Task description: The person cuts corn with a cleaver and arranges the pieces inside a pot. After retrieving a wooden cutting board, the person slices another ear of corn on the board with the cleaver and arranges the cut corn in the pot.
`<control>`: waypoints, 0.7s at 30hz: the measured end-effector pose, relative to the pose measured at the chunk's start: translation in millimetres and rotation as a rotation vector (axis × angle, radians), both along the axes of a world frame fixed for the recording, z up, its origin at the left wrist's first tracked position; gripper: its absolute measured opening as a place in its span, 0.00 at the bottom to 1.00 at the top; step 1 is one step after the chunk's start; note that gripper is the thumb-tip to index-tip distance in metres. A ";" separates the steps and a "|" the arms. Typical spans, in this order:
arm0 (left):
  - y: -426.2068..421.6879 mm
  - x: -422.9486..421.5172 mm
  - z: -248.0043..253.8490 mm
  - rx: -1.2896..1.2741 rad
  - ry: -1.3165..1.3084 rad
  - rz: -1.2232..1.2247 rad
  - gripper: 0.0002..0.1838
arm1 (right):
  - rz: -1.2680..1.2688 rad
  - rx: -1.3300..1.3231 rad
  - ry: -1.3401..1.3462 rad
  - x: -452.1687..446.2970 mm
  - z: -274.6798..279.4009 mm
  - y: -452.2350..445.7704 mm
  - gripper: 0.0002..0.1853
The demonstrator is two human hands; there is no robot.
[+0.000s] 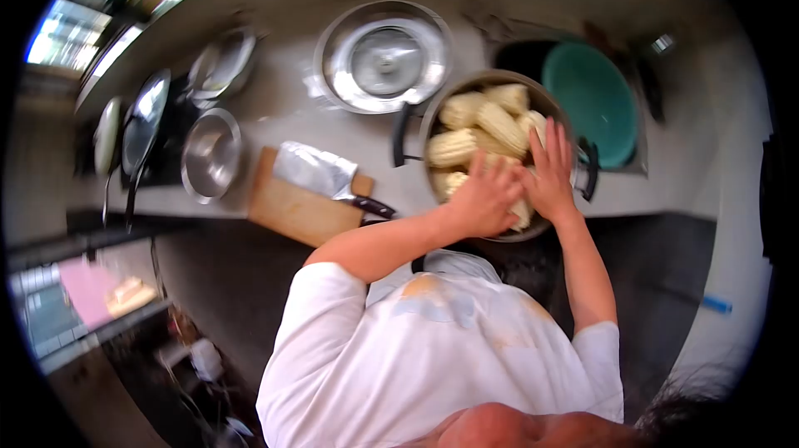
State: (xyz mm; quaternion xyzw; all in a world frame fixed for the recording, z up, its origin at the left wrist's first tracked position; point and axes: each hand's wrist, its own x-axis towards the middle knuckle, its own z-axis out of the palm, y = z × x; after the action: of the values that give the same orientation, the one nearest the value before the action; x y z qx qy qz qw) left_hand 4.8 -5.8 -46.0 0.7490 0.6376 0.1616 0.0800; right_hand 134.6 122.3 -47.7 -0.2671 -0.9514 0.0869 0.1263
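Observation:
A round metal pot (430, 115) with black side handles stands on the counter, filled with several pale yellow corn cobs (502, 127). My left hand (491, 196) reaches into the near side of the pot, its fingers bent over a corn cob that they partly hide. Beside it, my right hand (549, 171) lies over the cobs at the right side, with fingers stretched out and touching the corn. The two hands meet around the thumbs. Motion blurs the view slightly.
Left of the pot, a cleaver (320, 171) lies on a wooden cutting board (291, 213). A wide metal basin (329, 57) stands behind. A green basin (595, 107) is at the right. A metal bowl (212, 155) and pans (146, 123) are farther left.

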 end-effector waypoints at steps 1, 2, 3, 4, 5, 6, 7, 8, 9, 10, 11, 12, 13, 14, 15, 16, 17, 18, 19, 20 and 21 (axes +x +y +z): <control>-1.4 1.1 1.0 -0.025 0.003 0.007 0.35 | 0.012 0.032 -0.079 1.4 -13.2 2.3 0.33; -2.9 1.8 0.1 -0.035 0.022 0.070 0.35 | 0.015 0.041 -0.071 1.2 -18.3 3.8 0.32; -2.1 1.7 -1.1 -0.017 -0.006 0.048 0.34 | -0.014 0.034 -0.097 1.0 -20.8 3.6 0.32; -2.0 0.8 -1.9 0.003 -0.037 0.017 0.34 | -0.020 0.028 -0.134 0.5 -17.4 3.3 0.31; -1.9 0.5 -4.0 0.002 -0.021 0.054 0.34 | -0.006 0.021 -0.139 1.3 -16.0 4.4 0.30; -1.0 -0.7 -5.3 0.032 -0.056 0.029 0.34 | 0.009 0.009 -0.110 2.3 -14.9 7.0 0.30; -1.1 -1.5 -6.5 0.064 -0.095 0.001 0.34 | 0.021 -0.002 -0.086 3.0 -12.8 7.6 0.30; -2.6 -2.9 -11.2 0.199 -0.203 -0.001 0.32 | 0.025 -0.006 -0.038 1.4 -9.2 5.5 0.30; -6.2 -10.5 -6.3 0.208 -0.192 0.021 0.32 | 0.030 -0.010 0.011 -2.0 -6.5 4.9 0.30; -12.6 -16.0 -1.8 0.291 -0.352 0.027 0.30 | 0.025 -0.061 -0.119 -2.1 -6.4 5.9 0.30; -21.0 -19.6 2.3 0.369 -0.521 0.017 0.29 | 0.023 -0.063 -0.123 -0.3 -7.8 6.2 0.30; -31.9 -27.9 5.5 0.409 -0.606 0.042 0.28 | 0.024 -0.061 -0.093 3.4 -10.1 8.3 0.29; -45.3 -39.4 5.4 0.436 -0.605 0.089 0.28 | 0.023 -0.055 -0.061 2.1 -8.7 7.5 0.29; -61.9 -53.9 4.7 0.465 -0.603 0.142 0.28 | -0.006 0.038 0.032 1.7 -0.8 1.9 0.28; -80.8 -71.1 5.1 0.466 -0.667 0.220 0.27 | -0.011 0.047 0.026 2.0 12.1 -6.4 0.28; -102.3 -88.7 6.7 0.465 -0.734 0.299 0.26 | -0.028 -0.094 0.187 3.0 27.1 -17.2 0.28; -126.5 -103.5 10.6 0.452 -0.676 0.448 0.24 | -0.048 -0.233 0.351 2.1 39.9 -30.1 0.28; -147.9 -120.5 -10.0 0.408 -0.700 0.536 0.26 | -0.081 -0.273 0.433 -1.2 50.0 -48.0 0.29; -168.7 -135.5 -21.8 0.430 -0.711 0.614 0.24 | -0.092 -0.260 0.434 -5.7 52.8 -65.6 0.29; -189.8 -148.3 -30.9 0.424 -0.727 0.711 0.21 | -0.106 -0.394 0.552 -10.8 54.4 -83.5 0.30; -213.3 -158.0 -47.0 0.405 -0.826 0.765 0.20 | -0.126 -0.527 0.672 -14.4 54.4 -103.3 0.30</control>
State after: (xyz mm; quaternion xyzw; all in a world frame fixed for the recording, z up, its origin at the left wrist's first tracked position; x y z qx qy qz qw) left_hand -153.2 -219.1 -92.9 0.3417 0.7347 0.5751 0.1131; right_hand 120.3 19.0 6.7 -0.3048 -0.7844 0.4013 0.3616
